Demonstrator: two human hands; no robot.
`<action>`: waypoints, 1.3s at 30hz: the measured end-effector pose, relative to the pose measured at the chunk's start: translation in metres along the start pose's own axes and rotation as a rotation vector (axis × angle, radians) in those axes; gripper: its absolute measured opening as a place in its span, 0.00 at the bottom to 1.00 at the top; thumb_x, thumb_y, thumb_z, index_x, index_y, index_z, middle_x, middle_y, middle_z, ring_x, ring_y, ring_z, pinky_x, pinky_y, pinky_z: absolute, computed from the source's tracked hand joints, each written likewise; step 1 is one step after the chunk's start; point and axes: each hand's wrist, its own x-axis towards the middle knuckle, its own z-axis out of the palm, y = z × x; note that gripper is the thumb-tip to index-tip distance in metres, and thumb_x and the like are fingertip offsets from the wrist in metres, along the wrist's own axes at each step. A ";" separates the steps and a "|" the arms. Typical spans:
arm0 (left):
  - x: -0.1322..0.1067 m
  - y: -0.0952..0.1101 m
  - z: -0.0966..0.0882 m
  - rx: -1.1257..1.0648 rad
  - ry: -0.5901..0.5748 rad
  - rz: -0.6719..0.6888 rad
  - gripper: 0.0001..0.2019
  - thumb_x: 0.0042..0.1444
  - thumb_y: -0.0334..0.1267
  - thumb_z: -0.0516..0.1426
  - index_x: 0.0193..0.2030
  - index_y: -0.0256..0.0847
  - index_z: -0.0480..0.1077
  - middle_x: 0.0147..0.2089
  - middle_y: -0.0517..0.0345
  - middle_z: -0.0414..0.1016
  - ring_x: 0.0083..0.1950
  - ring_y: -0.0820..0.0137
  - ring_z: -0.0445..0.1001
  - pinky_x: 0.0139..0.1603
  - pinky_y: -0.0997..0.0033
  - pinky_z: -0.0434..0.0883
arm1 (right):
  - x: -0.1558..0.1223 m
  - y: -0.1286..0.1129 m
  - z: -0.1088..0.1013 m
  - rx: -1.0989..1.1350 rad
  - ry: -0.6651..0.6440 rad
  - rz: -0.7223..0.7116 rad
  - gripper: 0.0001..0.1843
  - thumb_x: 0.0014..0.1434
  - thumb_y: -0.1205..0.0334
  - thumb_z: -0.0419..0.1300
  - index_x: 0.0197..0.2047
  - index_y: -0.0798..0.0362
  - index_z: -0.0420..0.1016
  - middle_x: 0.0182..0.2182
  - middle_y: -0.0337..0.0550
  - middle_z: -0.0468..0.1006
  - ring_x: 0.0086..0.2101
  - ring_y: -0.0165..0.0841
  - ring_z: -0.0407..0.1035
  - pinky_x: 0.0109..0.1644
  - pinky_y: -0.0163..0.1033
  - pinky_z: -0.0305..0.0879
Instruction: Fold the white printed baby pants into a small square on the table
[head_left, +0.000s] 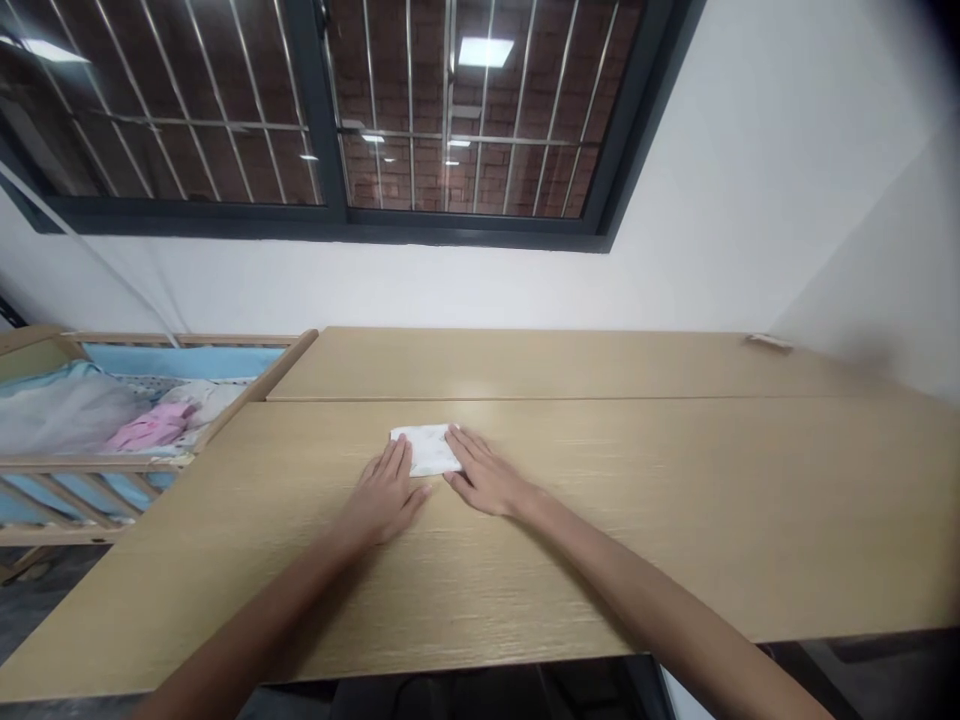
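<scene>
Folded white cloth [426,449], count one, lies flat mid-table [675,520]. Two hands flank it: left hand [386,495] and right hand [484,478], both flat and open, fingertips resting on its edges. One crib [45,470] stands at left.

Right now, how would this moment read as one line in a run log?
left hand: flat, open, on folded white cloth | right hand: flat, open, on same cloth | cloth: on wooden table | crib: beside table
</scene>
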 end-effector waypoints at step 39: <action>-0.048 0.093 -0.024 -0.097 0.065 0.035 0.28 0.66 0.52 0.48 0.66 0.36 0.61 0.68 0.35 0.65 0.69 0.46 0.62 0.63 0.43 0.67 | 0.022 0.000 0.000 0.139 0.043 -0.035 0.17 0.73 0.54 0.48 0.57 0.48 0.73 0.49 0.49 0.71 0.53 0.41 0.63 0.62 0.53 0.56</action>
